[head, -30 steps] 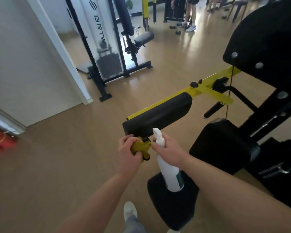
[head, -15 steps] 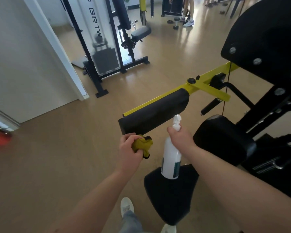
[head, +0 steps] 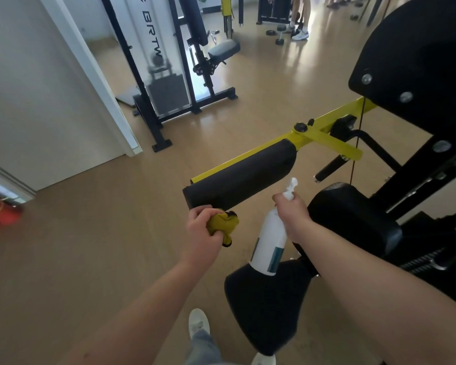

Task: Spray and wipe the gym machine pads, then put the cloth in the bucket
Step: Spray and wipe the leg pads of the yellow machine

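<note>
Cloth [head: 221, 223]: yellow with a dark edge, balled up in my left hand [head: 204, 233]. Left fingers [head: 206, 212] are curled tight round it, and one corner hangs out below the thumb. It sits just under the near end of the long black arm pad [head: 242, 175]; can't tell whether it touches the pad.

My right hand [head: 292, 214] grips the neck of the white spray bottle [head: 270, 243], with the right fingers [head: 281, 198] wrapped round the trigger area. The nozzle [head: 291, 185] is up, just beside the pad's lower edge. The bottle label has a teal block; its text is too small to read.

The arm pad is mounted on a yellow bar [head: 327, 133]. A black seat pad [head: 263, 304] is below the bottle, with a second black pad [head: 353, 219] to its right. A large black back pad [head: 419, 61] with silver bolts is at upper right.

Only legible writing: "BRTW", running vertically on the white panel of the other machine [head: 153, 48] across the wood floor [head: 90, 246]. My white shoe [head: 199, 322] is on the floor beside the seat pad.
</note>
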The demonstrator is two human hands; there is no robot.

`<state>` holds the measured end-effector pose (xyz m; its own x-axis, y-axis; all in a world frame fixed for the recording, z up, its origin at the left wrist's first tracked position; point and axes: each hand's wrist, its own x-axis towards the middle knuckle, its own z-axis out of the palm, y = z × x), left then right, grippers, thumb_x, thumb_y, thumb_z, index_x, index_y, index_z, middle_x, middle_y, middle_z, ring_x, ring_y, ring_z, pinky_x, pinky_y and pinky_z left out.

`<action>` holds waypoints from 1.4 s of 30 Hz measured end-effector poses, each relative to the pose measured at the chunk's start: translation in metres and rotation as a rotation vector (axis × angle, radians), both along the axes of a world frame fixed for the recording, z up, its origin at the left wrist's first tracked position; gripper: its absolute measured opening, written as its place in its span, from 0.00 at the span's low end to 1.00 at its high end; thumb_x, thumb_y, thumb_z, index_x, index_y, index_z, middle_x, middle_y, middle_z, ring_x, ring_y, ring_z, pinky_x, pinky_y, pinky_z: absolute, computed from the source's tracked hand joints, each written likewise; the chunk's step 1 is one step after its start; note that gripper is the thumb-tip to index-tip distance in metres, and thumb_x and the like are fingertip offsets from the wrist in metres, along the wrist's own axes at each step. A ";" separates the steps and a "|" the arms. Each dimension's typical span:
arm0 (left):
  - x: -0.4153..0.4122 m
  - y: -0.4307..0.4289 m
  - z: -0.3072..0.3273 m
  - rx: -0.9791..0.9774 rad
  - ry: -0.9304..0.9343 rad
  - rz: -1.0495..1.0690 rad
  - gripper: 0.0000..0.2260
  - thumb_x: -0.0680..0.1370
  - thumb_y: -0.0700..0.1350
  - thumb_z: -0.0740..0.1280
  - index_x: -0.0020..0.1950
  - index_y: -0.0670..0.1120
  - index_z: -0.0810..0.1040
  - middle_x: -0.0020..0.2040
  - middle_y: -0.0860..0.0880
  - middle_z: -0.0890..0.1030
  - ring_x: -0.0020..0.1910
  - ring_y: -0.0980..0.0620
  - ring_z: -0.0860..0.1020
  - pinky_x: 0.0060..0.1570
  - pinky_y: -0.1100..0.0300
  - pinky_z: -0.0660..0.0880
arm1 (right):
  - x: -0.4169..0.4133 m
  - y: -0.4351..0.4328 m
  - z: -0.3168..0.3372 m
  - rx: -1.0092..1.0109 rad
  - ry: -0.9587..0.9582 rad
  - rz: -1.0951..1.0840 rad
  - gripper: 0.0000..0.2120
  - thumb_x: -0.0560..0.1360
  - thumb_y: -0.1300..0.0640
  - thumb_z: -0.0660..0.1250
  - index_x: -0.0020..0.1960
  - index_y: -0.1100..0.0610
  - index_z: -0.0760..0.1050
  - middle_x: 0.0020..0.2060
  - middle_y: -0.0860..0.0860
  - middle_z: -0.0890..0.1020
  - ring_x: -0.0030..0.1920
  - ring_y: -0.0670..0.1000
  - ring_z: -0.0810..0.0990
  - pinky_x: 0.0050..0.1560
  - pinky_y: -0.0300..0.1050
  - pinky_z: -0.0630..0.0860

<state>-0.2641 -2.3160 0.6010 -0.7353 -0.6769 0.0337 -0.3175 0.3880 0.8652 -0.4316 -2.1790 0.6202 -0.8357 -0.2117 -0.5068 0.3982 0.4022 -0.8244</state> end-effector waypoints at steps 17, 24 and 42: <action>0.029 -0.004 -0.004 -0.034 -0.043 0.062 0.18 0.74 0.36 0.74 0.61 0.50 0.80 0.62 0.52 0.72 0.59 0.54 0.74 0.50 0.74 0.69 | 0.068 -0.024 -0.002 0.018 0.129 0.597 0.12 0.81 0.53 0.66 0.64 0.50 0.75 0.50 0.55 0.81 0.52 0.56 0.82 0.52 0.52 0.81; 0.045 -0.004 -0.002 -0.030 -0.060 0.122 0.21 0.73 0.35 0.74 0.60 0.53 0.72 0.58 0.52 0.72 0.52 0.57 0.73 0.46 0.73 0.69 | 0.086 -0.033 -0.015 0.083 0.153 0.697 0.08 0.79 0.53 0.67 0.52 0.57 0.78 0.41 0.54 0.80 0.43 0.52 0.79 0.50 0.53 0.80; 0.033 0.002 -0.007 -0.217 -0.099 -0.076 0.18 0.74 0.32 0.73 0.59 0.49 0.80 0.60 0.55 0.65 0.62 0.50 0.71 0.55 0.75 0.66 | 0.038 -0.006 -0.010 0.082 0.094 0.246 0.05 0.81 0.49 0.66 0.50 0.51 0.74 0.47 0.58 0.80 0.51 0.60 0.81 0.57 0.59 0.79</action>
<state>-0.2308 -2.3141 0.5935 -0.7909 -0.6043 0.0970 -0.3595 0.5870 0.7254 -0.3935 -2.1854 0.6105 -0.8085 -0.3756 -0.4531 0.2034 0.5441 -0.8140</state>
